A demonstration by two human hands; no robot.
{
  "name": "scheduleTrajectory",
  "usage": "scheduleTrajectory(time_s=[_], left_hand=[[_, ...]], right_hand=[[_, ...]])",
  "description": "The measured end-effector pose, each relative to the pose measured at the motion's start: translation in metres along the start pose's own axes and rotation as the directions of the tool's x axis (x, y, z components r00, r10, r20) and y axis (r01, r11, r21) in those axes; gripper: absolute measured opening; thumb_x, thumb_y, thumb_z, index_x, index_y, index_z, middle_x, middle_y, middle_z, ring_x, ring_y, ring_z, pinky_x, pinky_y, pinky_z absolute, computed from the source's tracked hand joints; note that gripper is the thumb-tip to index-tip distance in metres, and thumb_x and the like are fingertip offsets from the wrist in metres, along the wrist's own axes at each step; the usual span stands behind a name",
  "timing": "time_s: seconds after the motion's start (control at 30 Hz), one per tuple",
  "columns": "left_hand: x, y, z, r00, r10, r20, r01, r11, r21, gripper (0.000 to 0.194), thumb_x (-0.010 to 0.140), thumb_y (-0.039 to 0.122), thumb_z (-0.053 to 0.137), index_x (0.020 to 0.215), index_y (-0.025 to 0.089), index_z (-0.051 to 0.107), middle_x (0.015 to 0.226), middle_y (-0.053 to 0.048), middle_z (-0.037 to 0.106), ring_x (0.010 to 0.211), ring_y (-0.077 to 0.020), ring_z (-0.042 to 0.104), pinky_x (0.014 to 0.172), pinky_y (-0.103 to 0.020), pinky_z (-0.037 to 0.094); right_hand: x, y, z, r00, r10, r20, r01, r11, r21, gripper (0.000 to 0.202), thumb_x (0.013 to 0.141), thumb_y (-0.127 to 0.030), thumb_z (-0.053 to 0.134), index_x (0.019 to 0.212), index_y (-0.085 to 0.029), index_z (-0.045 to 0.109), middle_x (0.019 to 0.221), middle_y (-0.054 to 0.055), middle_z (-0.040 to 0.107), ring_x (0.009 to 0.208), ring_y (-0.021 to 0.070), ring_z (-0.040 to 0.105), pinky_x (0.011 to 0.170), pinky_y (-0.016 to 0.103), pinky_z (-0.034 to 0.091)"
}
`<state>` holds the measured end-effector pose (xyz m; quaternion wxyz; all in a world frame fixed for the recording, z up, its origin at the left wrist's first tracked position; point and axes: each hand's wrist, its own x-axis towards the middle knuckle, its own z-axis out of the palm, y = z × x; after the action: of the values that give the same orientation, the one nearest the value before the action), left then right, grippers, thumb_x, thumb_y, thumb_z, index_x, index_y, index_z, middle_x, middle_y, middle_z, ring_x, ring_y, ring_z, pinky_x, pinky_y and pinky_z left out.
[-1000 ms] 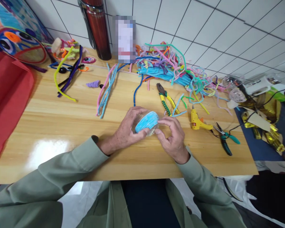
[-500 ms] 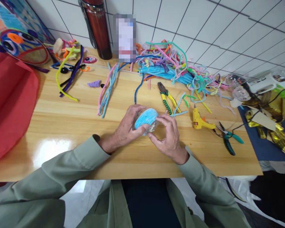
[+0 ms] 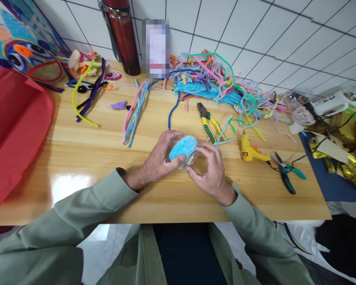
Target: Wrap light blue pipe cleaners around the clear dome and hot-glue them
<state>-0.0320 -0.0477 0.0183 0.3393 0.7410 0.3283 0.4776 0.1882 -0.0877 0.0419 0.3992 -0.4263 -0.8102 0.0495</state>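
Above the wooden table, both hands hold one rounded piece (image 3: 184, 148), covered with light blue strands on top and clear at its lower right. My left hand (image 3: 161, 156) grips its left side, thumb across the front. The fingertips and thumb of my right hand (image 3: 210, 168) pinch its right edge. A dark blue pipe cleaner (image 3: 173, 113) lies just behind my left hand. Behind my right hand are pliers with yellow-green handles (image 3: 210, 122) and short light blue pieces (image 3: 225, 134). The underside of the piece is hidden.
A yellow glue gun (image 3: 252, 150) and teal-handled pliers (image 3: 287, 172) lie at the right. A pipe cleaner heap (image 3: 213, 87), phone (image 3: 156, 49) and red flask (image 3: 123, 39) line the back. Red material (image 3: 14, 134) covers the left.
The view has shifted slightly, so the items at the far left and far right appear a little displaced. Both hands keep the same hold on the blue piece.
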Motion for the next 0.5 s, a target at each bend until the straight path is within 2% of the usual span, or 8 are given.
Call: scheduleTrajectory(time_s=[0.2, 0.5], left_hand=[[0.0002, 0.0006, 0.0007, 0.999, 0.037, -0.033, -0.036, 0.999, 0.034, 0.052, 0.101, 0.044, 0.07, 0.147, 0.025, 0.054, 0.137, -0.013, 0.065, 0.128, -0.029, 0.065, 0.11, -0.048, 0.058], [0.0006, -0.0009, 0.0007, 0.999, 0.011, -0.049, -0.009, 0.999, 0.045, 0.053, 0.101, 0.05, 0.07, 0.145, 0.024, 0.056, 0.137, -0.013, 0.065, 0.128, -0.0293, 0.066, 0.11, -0.049, 0.059]], right_hand=[[-0.0005, 0.0006, 0.0009, 1.0, -0.018, -0.013, 0.018, 1.0, 0.004, 0.06, 0.096, -0.031, 0.08, 0.149, -0.026, 0.052, 0.132, 0.016, 0.067, 0.123, 0.0353, 0.068, 0.103, 0.061, 0.064], [-0.0006, 0.0018, 0.0011, 1.0, -0.021, -0.01, 0.021, 1.0, 0.015, 0.061, 0.097, -0.032, 0.08, 0.151, -0.027, 0.052, 0.133, 0.016, 0.067, 0.125, 0.0356, 0.068, 0.104, 0.061, 0.063]])
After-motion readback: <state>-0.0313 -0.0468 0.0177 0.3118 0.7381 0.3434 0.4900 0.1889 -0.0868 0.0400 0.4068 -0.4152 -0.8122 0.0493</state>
